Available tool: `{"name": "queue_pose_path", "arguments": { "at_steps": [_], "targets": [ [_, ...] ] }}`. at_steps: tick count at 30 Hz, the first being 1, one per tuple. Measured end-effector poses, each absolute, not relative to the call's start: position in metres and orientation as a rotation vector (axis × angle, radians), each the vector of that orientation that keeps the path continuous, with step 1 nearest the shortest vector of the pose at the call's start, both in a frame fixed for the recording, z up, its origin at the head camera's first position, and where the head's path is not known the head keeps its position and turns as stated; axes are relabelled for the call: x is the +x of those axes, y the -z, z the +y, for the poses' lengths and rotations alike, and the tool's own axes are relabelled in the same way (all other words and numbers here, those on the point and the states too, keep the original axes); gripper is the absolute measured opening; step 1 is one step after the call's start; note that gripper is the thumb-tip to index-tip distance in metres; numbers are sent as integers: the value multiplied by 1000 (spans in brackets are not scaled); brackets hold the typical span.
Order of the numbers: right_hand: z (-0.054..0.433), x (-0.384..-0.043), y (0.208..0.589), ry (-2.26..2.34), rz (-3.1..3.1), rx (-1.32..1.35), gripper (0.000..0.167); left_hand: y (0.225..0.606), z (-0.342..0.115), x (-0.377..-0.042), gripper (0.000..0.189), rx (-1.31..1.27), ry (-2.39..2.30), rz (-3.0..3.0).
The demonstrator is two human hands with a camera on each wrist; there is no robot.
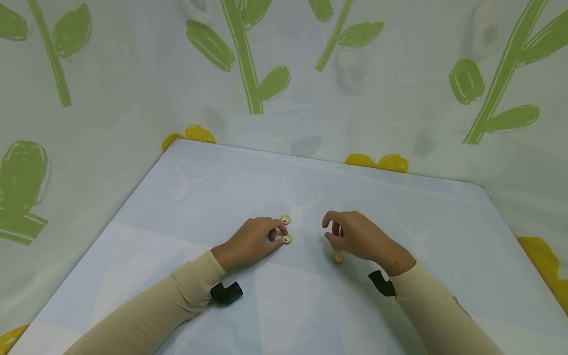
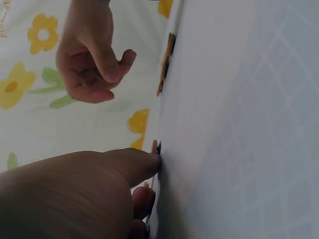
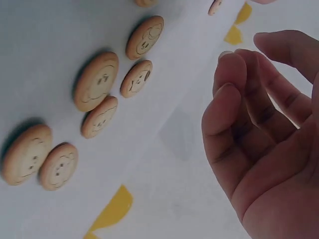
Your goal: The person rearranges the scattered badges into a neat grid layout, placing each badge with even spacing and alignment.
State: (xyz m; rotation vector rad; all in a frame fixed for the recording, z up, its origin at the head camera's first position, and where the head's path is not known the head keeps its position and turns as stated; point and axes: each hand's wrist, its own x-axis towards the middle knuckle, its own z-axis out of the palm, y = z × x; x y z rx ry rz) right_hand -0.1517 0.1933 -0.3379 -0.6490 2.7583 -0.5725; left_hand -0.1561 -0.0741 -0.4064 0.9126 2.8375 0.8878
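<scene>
In the head view my left hand (image 1: 252,242) pinches a small round wooden disc (image 1: 287,239) on the table, thumb and index fingertip at its edge. A second wooden disc (image 1: 285,219) lies just beyond it. My right hand (image 1: 361,236) hovers to the right over the table, fingers loosely curled and nothing between them. Just below that hand lies another disc (image 1: 338,258). The right wrist view shows the right hand (image 3: 269,124) beside several light wooden discs with drawn faces, such as a larger one (image 3: 96,81) and a smaller one (image 3: 58,167).
The table (image 1: 213,187) has a pale blue and white patterned top. Behind it hangs a white cloth (image 1: 146,74) printed with green stems and yellow flowers. Black wrist mounts (image 1: 226,293) sit under both beige sleeves (image 1: 151,305).
</scene>
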Motion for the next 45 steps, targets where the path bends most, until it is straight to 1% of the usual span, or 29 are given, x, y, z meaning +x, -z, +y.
{"name": "queue_pose_path", "arguments": {
  "at_steps": [6, 18, 32, 45],
  "targets": [
    [179, -170, 336, 534, 2730, -648, 19, 406, -74, -156, 12, 883, -895, 2821],
    [157, -194, 340, 519, 2690, -730, 16, 406, -75, -157, 13, 903, -910, 2826],
    [135, -208, 348, 454, 2647, -733, 21, 407, -76, -157, 14, 894, -899, 2819],
    [123, -216, 356, 488, 2602, -778, 20, 410, -77, -159, 12, 929, -943, 2813]
  ]
}}
